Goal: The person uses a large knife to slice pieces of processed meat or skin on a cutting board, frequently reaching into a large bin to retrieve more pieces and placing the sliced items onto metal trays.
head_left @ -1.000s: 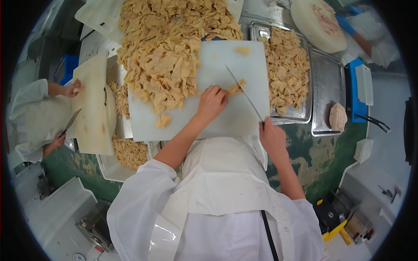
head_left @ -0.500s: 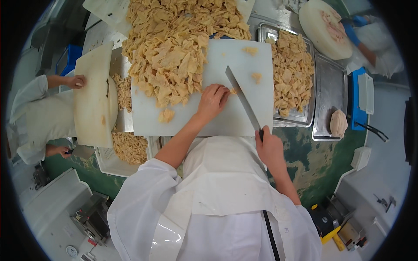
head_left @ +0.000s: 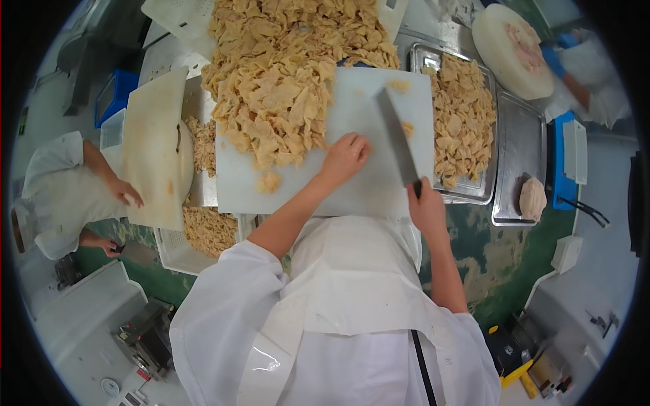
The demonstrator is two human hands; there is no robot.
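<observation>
My right hand [head_left: 426,205] is wrapped round the dark handle of a long knife [head_left: 398,135]. The blade points away from me over the right half of a white cutting board [head_left: 271,201]. Left of the blade, my left hand [head_left: 344,157] rests low over the board with its fingers curled in. Whatever those fingers hold, if anything, is hidden. A large heap of pale yellow pieces that look like chicken skin [head_left: 277,108] covers the board's far left. One loose piece [head_left: 269,182] lies nearer me, and small scraps [head_left: 400,86] lie beyond the knife.
Right of the board stands a metal tray of cut pieces [head_left: 462,122], then another tray [head_left: 521,149] with a pale lump [head_left: 533,199]. At left a co-worker holds a knife [head_left: 139,253] beside a tilted board [head_left: 154,149]. A white crate [head_left: 177,260] holds chopped bits. Another person works far right.
The knife has lifted and swung right, away from my left hand, which has curled in further. The co-worker's upper hand at left has come off the tilted board's edge and dropped lower.
</observation>
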